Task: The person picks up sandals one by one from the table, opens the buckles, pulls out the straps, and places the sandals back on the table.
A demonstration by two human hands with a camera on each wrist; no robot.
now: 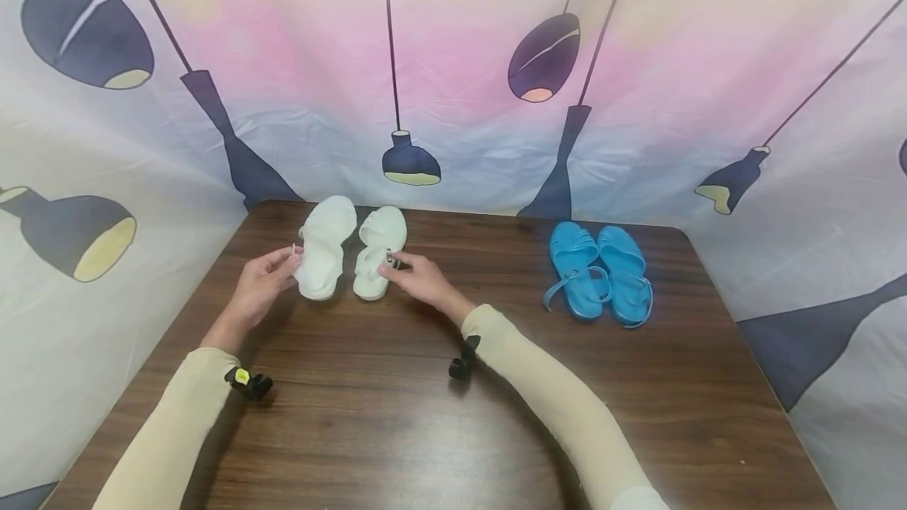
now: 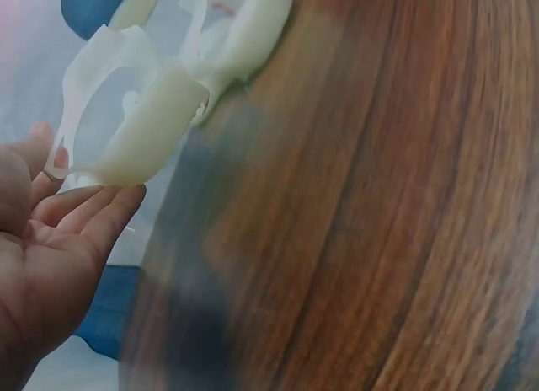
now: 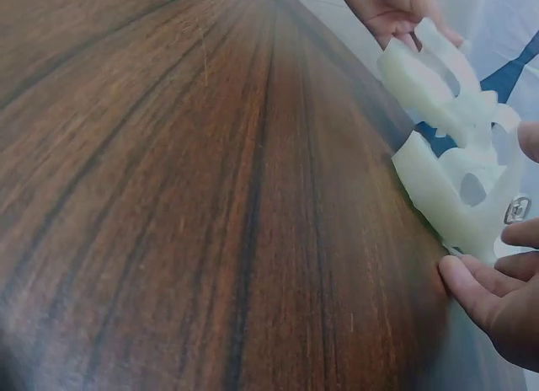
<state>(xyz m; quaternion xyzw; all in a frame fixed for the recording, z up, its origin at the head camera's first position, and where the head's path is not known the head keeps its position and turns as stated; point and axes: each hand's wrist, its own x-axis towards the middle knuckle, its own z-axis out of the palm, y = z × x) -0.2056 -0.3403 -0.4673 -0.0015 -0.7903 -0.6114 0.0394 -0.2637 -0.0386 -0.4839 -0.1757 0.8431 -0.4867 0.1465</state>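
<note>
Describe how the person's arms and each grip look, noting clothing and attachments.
The left sleeve and right sleeve are long, plain and cream. The left camera and right camera, worn near the sleeve ends, are small and black. The left one bears a yellow label, its print too small to read. The left grip and right grip wear no gloves.

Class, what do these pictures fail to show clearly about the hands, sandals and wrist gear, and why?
Left hand: left wrist view, cut off by left edge.
Right hand: right wrist view, cut off by right edge.
Marking on yellow label: head view, too small.
Part of right white sandal: head view, behind right hand.
</note>
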